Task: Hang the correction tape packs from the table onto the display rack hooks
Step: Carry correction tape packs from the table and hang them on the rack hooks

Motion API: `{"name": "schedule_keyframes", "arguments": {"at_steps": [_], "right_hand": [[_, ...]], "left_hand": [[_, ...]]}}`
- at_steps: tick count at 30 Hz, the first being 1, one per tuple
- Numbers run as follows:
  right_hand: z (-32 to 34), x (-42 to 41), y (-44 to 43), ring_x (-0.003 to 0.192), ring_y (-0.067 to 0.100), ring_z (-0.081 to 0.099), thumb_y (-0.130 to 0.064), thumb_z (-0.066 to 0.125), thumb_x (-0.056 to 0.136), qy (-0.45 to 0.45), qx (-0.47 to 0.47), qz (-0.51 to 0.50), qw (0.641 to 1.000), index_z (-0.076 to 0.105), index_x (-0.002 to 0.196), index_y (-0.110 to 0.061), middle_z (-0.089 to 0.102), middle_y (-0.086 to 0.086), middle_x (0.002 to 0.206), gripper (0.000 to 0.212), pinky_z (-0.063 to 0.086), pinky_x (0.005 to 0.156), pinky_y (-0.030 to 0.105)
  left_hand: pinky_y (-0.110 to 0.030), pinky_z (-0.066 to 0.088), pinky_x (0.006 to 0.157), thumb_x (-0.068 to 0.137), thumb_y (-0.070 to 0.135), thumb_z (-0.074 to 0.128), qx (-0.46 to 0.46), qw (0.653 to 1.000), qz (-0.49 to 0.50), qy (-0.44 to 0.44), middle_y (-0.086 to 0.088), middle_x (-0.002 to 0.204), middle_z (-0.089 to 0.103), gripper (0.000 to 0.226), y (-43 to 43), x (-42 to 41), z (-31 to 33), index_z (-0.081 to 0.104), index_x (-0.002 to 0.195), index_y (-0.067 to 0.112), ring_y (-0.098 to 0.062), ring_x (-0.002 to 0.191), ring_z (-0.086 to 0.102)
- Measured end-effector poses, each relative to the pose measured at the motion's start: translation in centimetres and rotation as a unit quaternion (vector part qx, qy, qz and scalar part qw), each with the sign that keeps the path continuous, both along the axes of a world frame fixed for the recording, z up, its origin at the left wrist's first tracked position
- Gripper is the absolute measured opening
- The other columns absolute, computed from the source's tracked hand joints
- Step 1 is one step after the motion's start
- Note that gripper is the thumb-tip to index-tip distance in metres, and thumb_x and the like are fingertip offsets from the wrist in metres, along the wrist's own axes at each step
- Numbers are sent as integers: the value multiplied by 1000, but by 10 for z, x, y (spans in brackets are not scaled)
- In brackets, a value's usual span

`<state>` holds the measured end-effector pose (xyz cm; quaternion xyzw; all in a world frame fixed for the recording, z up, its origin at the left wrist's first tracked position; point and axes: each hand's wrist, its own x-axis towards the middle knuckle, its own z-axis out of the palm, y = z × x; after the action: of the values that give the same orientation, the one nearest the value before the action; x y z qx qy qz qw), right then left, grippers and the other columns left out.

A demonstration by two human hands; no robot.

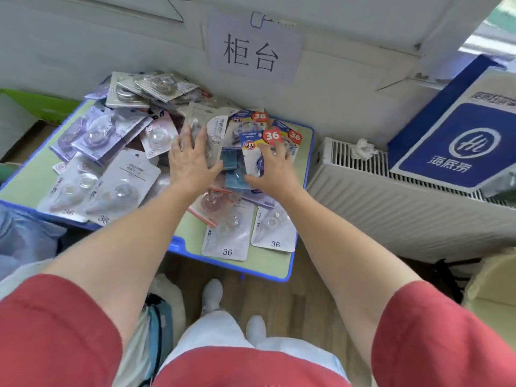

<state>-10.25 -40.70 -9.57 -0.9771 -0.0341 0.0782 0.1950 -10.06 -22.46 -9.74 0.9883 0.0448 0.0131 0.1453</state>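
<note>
A low table (275, 265) with a pale green top and a blue plastic rim stands on a wood-plank floor (296, 303), pushed against a white wall that bears a paper sign (251, 51). To the right is a white ribbed radiator (391, 196), with a blue-and-white bag (458, 141) and a crumpled tissue (363, 148) on it. The correction tape packs (125, 129) lie heaped across the tabletop at all angles: flat cards, lilac, grey and white, each with a glossy clear blister dome. Two white ones (227, 238) at the near edge lie lengthwise toward the person. The left hand (190, 160) lies flat on the heap, its fingers straight and spread. The right hand (272, 171) curls around a blue-and-white pack (251, 152), whose long axis runs away from the person, its red round "36" badge at the wall end.
</note>
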Motion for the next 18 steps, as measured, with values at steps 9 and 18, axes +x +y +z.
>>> {"name": "schedule_keyframes", "arguments": {"at_steps": [9, 18], "right_hand": [[-15, -104, -48, 136, 38, 23, -45, 65, 83, -23, 32, -95, 995, 27, 147, -25, 16, 9, 155, 77, 38, 102, 54], [-35, -263, -67, 132, 33, 26, -47, 67, 81, -24, 34, -278, 960, 29, 145, -25, 13, 6, 155, 78, 35, 99, 47]], "left_hand": [[-50, 15, 115, 89, 40, 60, -21, 995, -90, 23, -13, 159, 5, 77, -46, -74, -19, 18, 151, 19, -42, 140, 14], [-44, 10, 115, 90, 37, 59, -42, 968, -245, 42, -6, 160, 0, 75, -87, -180, -22, 20, 151, 22, -36, 142, 10]]}}
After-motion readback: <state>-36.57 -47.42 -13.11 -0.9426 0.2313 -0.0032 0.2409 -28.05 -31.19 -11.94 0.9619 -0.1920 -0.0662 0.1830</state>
